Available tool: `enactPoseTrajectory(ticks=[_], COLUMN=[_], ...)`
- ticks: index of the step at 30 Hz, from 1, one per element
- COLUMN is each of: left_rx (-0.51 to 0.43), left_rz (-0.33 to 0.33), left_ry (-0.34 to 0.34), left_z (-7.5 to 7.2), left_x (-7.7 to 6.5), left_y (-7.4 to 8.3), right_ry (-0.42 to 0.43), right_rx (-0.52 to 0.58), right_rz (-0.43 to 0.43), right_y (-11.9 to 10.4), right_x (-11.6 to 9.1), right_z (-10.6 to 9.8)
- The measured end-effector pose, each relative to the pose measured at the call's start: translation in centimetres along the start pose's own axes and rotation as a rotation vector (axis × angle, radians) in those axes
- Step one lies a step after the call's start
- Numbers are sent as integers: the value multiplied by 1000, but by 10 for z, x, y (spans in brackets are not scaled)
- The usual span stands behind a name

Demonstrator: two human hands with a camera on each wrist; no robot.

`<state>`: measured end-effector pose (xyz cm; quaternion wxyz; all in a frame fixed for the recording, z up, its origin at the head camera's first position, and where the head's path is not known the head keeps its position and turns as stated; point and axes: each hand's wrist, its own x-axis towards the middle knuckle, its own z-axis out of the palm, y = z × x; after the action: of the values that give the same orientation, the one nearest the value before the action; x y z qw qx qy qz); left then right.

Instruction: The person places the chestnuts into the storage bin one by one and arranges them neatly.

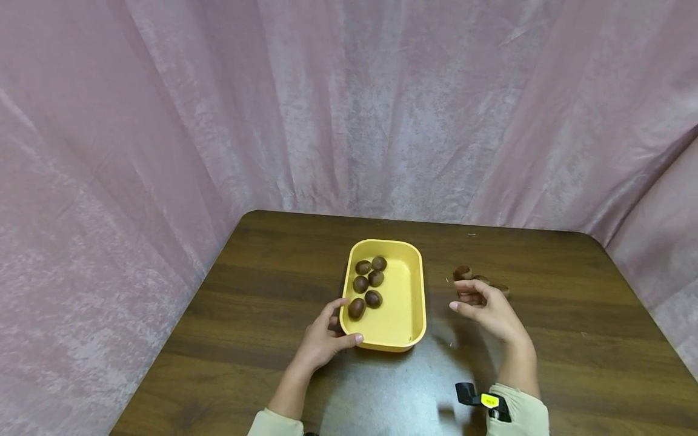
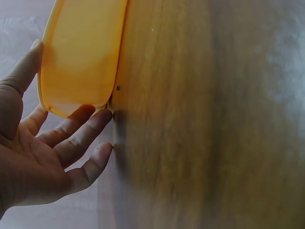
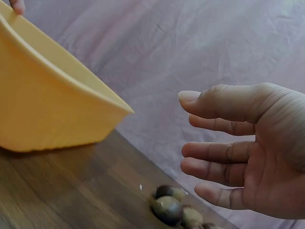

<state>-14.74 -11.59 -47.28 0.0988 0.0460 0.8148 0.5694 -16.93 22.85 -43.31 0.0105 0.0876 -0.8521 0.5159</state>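
Note:
A yellow rectangular container [image 1: 400,297] stands on the table with several brown chestnuts [image 1: 375,278] inside, mostly along its left side. My left hand [image 1: 322,342] grips its near left corner, thumb on the near rim and fingers along the left side. In the left wrist view, fingertips [image 2: 100,117] touch the container's orange-lit wall [image 2: 83,57]. To the right of the container, my right hand [image 1: 488,306] hovers with fingers apart and nothing between them. Just beyond it lies a small group of chestnuts [image 1: 462,272], partly hidden by the hand; the right wrist view shows these chestnuts [image 3: 167,210] below the fingers.
The dark wooden table [image 1: 262,272] has a rounded far edge. Pink curtains [image 1: 382,121] hang behind it and at its sides. A black strap with a yellow label [image 1: 489,401] sits on the right sleeve. Tiny pale scraps lie near the loose chestnuts.

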Motion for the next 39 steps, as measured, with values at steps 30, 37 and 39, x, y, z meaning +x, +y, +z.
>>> enactPoseTrajectory(ticks=[30, 37, 39], left_rx=[-10, -5, -8], left_rz=[2, 2, 2], left_ry=[-12, -13, -13], left_z=[0, 0, 0], left_x=[-1, -3, -2], left_y=[5, 4, 4], right_ry=[196, 330, 394], right_rx=[-180, -178, -166], right_rz=[172, 265, 286], right_y=[49, 58, 60], right_x=[-34, -30, -26], right_z=[-33, -19, -13])
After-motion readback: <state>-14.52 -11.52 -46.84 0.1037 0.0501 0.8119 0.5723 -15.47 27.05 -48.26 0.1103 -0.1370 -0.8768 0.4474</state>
